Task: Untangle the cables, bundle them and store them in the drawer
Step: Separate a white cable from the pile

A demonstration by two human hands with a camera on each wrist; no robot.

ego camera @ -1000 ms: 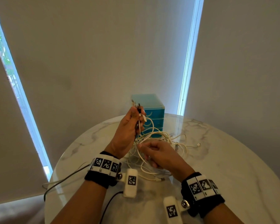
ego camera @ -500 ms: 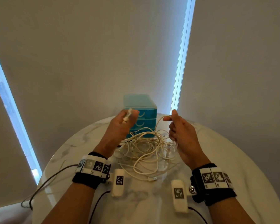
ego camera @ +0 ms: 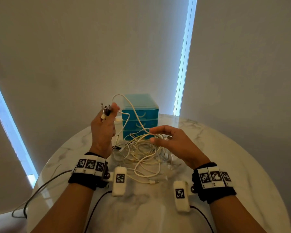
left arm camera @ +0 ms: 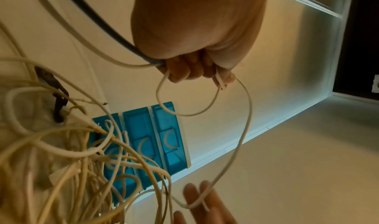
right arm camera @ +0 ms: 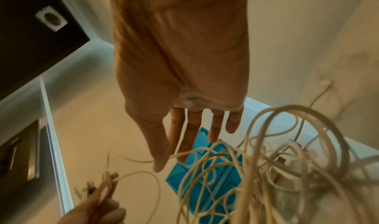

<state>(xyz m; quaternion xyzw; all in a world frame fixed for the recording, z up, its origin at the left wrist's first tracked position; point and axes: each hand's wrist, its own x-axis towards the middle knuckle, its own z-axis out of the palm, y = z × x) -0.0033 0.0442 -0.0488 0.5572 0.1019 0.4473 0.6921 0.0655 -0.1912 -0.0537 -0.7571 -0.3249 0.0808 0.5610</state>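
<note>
The left hand (ego camera: 103, 130) is raised above the bench (ego camera: 225, 165), its fingers (left arm camera: 185, 71) curled tight round several cable ends (ego camera: 105, 110). One white cable (ego camera: 134, 111) arcs from it to the right hand (ego camera: 173, 142), whose fingers (right arm camera: 192, 130) are spread and nearly straight, the cable draped across them. The tangled cables (ego camera: 141, 153) lie on the bench in front of the blue drawer unit (ego camera: 139, 118)

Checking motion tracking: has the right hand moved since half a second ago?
Yes. The right hand was raised beside the top of the blue plastic drawer unit; it now sits lower, fingers spread over the white cable tangle at its bottom drawer.
</note>
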